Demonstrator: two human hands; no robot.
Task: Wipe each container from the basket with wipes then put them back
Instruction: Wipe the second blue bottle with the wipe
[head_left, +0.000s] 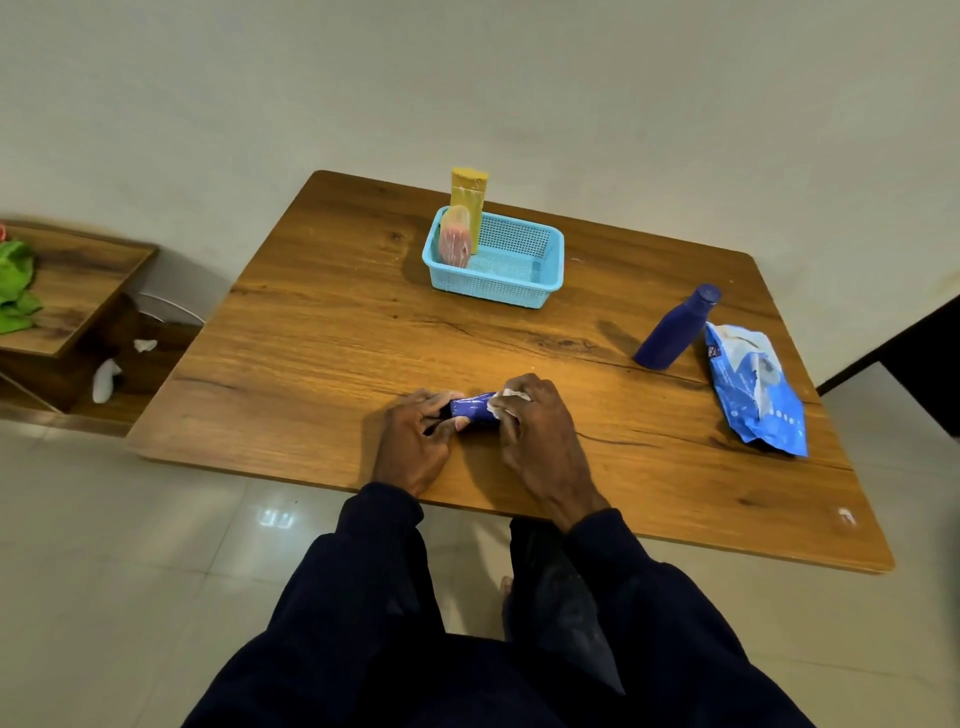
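Left hand and right hand are held over the near part of the wooden surface, and a small blue container is gripped between them, lying on its side. One end of it is clasped by the curled fingers of the left hand, while a white wipe is pinched against its other end by the right hand. Farther back a light blue basket is seen, with a tall yellow bottle and a pink container stood upright at its left end. To the right, well apart from the basket, a dark blue bottle is stood upright, and a blue wipes pack is laid just beside it. On a low shelf at the left a green cloth is seen
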